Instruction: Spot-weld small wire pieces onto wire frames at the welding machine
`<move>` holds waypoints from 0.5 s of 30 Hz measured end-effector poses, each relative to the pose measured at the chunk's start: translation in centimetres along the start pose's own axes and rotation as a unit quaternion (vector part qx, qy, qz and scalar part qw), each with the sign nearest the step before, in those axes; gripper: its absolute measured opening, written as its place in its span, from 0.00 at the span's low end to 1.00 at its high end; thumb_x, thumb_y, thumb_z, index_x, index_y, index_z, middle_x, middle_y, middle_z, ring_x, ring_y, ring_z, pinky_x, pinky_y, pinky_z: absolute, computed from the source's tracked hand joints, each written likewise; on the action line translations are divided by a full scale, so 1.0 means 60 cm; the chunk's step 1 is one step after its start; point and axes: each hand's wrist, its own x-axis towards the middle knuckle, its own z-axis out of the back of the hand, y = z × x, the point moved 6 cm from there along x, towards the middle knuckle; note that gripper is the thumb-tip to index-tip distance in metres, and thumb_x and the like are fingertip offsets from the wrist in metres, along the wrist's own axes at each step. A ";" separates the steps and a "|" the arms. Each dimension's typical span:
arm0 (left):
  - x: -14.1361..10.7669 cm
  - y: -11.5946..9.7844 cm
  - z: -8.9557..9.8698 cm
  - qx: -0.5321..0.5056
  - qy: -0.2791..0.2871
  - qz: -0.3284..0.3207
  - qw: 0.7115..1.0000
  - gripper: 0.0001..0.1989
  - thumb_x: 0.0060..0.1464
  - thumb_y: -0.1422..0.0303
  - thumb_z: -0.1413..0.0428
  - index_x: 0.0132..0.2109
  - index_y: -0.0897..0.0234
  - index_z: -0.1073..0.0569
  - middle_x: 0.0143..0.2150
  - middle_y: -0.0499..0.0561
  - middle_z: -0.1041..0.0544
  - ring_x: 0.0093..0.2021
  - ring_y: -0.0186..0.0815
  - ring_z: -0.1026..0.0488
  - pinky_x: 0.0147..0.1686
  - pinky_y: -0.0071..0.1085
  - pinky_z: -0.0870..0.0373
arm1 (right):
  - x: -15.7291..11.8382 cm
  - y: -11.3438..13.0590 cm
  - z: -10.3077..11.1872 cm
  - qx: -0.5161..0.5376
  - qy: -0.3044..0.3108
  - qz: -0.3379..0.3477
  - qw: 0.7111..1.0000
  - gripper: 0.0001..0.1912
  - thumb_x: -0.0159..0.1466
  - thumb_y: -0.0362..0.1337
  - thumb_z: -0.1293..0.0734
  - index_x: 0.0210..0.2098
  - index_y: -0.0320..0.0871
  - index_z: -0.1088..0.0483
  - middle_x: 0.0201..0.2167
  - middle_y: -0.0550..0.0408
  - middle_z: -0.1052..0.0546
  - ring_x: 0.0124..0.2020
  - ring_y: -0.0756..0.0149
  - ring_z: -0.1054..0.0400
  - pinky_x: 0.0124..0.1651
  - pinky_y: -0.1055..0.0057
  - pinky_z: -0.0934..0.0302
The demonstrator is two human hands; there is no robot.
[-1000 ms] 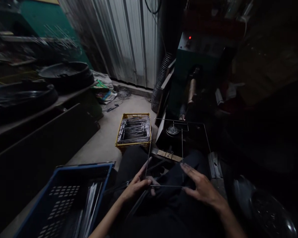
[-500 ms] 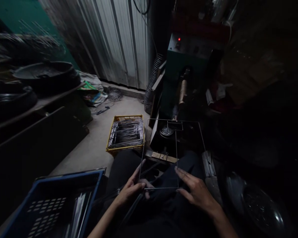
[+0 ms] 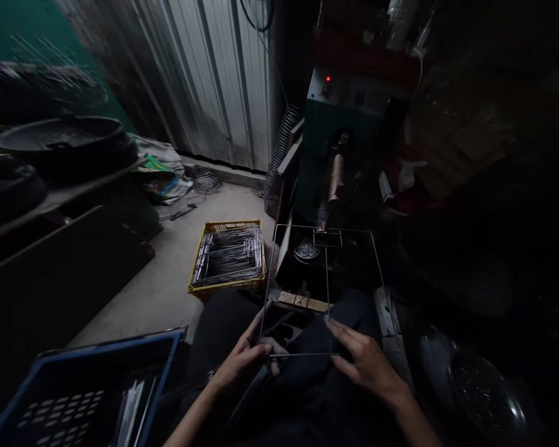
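Observation:
Both hands hold a thin bent-wire frame (image 3: 327,273) stretched out in front of me over my lap. My left hand (image 3: 245,360) pinches its near left corner, with the index finger along the side wire. At the other end of the near wire, my right hand (image 3: 366,359) grips with thumb and fingertips where a lengthwise wire meets it. The far edge of the frame, with a small rectangular loop, lies at the electrode tip (image 3: 323,226) of a green machine (image 3: 340,118). A dish of small metal pieces (image 3: 306,250) sits under that far edge.
A yellow crate (image 3: 194,288) of stacked wire frames stands on the floor left of the machine. Nearer, a blue crate (image 3: 176,347) holds metal strips. Large dark pans (image 3: 65,146) rest on the left bench; a shiny bowl (image 3: 487,391) is at right. A coiled hose (image 3: 279,152) hangs beside the machine.
My view has turned slightly right, so the surroundings sit further left. Both hands keep their hold on the wire frame, and its far edge stays by the machine's tip.

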 end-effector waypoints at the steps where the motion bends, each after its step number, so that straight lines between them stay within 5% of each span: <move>1: 0.002 -0.002 0.000 -0.003 -0.004 0.001 1.000 0.49 0.55 0.70 0.42 0.71 0.56 0.69 0.34 0.56 0.20 0.27 0.38 0.24 0.29 0.29 0.33 | 0.003 -0.001 0.003 0.003 -0.001 -0.001 1.000 0.39 0.60 0.28 0.35 0.69 0.46 0.48 0.65 0.52 0.39 0.65 0.60 0.43 0.65 0.62 0.43; 15: 0.044 -0.024 0.005 0.011 -0.008 -0.008 1.000 0.51 0.56 0.70 0.43 0.71 0.57 0.72 0.33 0.56 0.19 0.26 0.40 0.24 0.29 0.32 0.31 | 0.044 -0.039 0.022 0.042 -0.004 -0.003 0.999 0.39 0.58 0.26 0.34 0.68 0.45 0.45 0.65 0.51 0.39 0.64 0.59 0.43 0.65 0.61 0.45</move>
